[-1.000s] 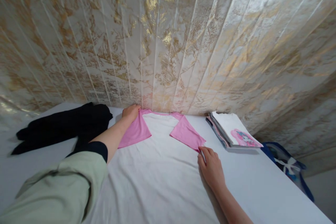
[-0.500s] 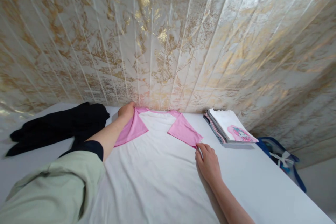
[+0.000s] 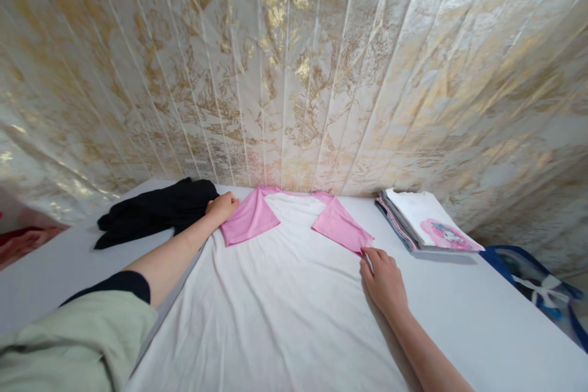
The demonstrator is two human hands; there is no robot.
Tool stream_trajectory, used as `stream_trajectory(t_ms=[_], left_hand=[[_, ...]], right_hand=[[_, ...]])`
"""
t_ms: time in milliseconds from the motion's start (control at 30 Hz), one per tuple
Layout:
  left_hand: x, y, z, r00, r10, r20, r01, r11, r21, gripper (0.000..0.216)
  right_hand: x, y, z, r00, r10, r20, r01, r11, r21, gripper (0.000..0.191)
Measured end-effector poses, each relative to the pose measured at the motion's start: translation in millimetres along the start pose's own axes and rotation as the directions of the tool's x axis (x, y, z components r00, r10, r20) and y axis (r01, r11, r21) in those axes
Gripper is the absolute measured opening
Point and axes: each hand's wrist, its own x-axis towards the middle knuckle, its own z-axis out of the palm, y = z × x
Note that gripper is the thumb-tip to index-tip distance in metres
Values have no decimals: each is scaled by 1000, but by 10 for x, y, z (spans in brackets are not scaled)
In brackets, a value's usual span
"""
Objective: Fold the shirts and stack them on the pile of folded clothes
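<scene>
A white T-shirt [image 3: 285, 300] with pink raglan sleeves lies spread in front of me, its neckline at the far side by the wall. My left hand [image 3: 222, 208] is closed at the outer edge of the left pink sleeve [image 3: 252, 218], with the fingertips partly hidden. At the lower corner of the right pink sleeve [image 3: 343, 225], the thumb and fingers of my right hand [image 3: 386, 278] pinch the fabric. Soft creases run down the shirt's body. Its lower hem is outside the view.
Black garments [image 3: 156, 208] lie bunched on the white table [image 3: 463, 312] at the left. A folded clothes stack [image 3: 427, 220], a printed white shirt on top, sits at the right. Beyond it is a blue-trimmed bag [image 3: 537, 282]. A gold-patterned covering [image 3: 294, 73] rises behind.
My left hand has moved from the shirt's left shoulder down to the sleeve's outer edge. My right hand stays at the right sleeve corner. The view has turned slightly left.
</scene>
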Motion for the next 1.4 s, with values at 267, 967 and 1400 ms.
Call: stream_trajectory(t_ms=[267, 967, 1400], left_hand=[[-164, -63, -24, 998, 28, -53, -26, 998, 51, 24], [-1323, -12, 165, 954, 299, -41, -297, 954, 43, 56], [-1885, -508, 55, 952, 264, -155, -288, 945, -158, 44]], right_hand=[[-10, -2, -8, 1000, -5, -6, 5, 1000, -2, 34], [-24, -90, -75, 993, 111, 31, -109, 993, -55, 41], [-223, -81, -376, 947, -243, 212, 226, 969, 102, 35]])
